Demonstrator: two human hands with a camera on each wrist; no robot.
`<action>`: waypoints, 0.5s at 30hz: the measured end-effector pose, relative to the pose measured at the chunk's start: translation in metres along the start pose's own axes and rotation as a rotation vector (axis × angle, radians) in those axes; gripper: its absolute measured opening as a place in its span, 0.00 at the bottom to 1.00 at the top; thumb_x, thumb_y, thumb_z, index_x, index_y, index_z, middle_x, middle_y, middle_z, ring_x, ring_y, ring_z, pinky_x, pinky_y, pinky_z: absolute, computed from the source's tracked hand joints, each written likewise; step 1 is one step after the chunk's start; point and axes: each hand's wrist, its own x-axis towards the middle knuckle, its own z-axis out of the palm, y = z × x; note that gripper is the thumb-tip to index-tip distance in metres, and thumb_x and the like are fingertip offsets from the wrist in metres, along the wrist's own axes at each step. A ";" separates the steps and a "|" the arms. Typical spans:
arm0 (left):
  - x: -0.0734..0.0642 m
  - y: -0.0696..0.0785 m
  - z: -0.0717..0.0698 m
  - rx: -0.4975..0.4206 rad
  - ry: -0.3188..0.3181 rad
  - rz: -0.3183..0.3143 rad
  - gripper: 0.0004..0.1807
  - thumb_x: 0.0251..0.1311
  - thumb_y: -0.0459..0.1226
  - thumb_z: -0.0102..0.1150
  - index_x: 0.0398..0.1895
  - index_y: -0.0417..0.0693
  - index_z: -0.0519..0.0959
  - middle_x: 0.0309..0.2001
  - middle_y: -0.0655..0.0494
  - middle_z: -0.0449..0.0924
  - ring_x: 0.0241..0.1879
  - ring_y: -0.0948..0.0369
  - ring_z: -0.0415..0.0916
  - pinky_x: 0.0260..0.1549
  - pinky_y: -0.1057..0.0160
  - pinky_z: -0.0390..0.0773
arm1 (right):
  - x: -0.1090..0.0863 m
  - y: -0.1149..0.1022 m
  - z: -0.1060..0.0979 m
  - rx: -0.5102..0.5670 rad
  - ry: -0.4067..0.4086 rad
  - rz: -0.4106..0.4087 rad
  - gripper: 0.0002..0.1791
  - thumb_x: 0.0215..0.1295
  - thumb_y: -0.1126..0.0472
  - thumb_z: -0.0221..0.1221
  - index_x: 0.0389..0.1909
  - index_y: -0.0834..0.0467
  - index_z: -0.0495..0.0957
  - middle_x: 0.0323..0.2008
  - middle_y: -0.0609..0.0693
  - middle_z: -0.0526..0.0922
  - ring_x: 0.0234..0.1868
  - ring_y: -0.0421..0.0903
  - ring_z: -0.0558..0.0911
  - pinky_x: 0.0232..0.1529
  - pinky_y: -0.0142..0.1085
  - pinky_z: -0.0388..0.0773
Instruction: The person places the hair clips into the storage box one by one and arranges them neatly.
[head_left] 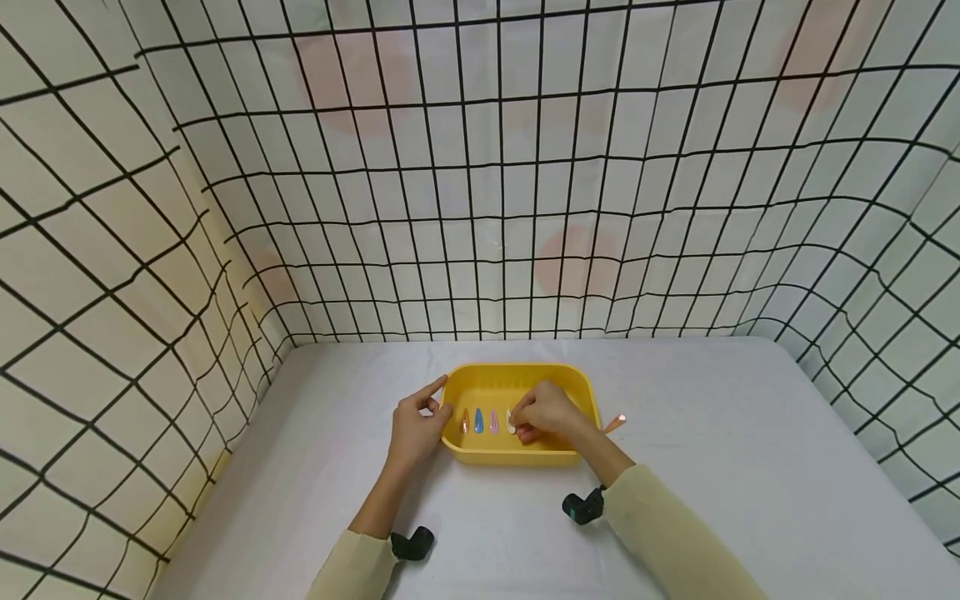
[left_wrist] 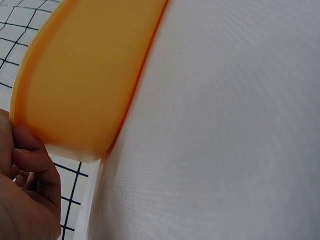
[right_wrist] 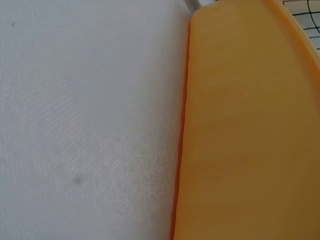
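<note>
A yellow tray (head_left: 480,457) sits on the white-covered table. Lined up inside it from the left are an orange snap hair clip (head_left: 465,421), a blue hair clip (head_left: 478,420) and a pink hair clip (head_left: 493,421). To their right, my right hand (head_left: 551,408) reaches over the tray and pinches a white hair clip (head_left: 510,422), whose right side is hidden by the fingers. My left hand (head_left: 416,429) grips the tray's left rim; in the left wrist view its curled fingers (left_wrist: 35,150) meet the tray's corner. The right wrist view shows only the tray's outer wall (right_wrist: 245,130) and tablecloth.
An orange object with a shiny end (head_left: 615,423) lies just outside the tray's right side, partly behind the right forearm. Black wire grid panels (head_left: 498,217) stand behind the table and along both sides. Each wrist carries a small black camera (head_left: 412,544).
</note>
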 end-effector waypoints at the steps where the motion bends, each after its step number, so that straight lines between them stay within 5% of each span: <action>1: 0.000 0.000 0.000 -0.003 -0.001 0.001 0.28 0.60 0.33 0.65 0.65 0.57 0.82 0.28 0.54 0.71 0.16 0.64 0.63 0.15 0.73 0.67 | 0.000 0.000 0.001 -0.006 0.001 0.000 0.03 0.63 0.67 0.68 0.33 0.65 0.86 0.26 0.56 0.86 0.20 0.44 0.84 0.27 0.33 0.84; 15: 0.000 -0.001 0.000 0.005 0.004 0.004 0.27 0.59 0.35 0.65 0.65 0.57 0.82 0.29 0.54 0.72 0.18 0.63 0.63 0.16 0.73 0.67 | 0.000 0.000 0.004 -0.034 0.027 -0.030 0.05 0.62 0.65 0.69 0.31 0.64 0.86 0.24 0.55 0.85 0.19 0.44 0.85 0.26 0.32 0.84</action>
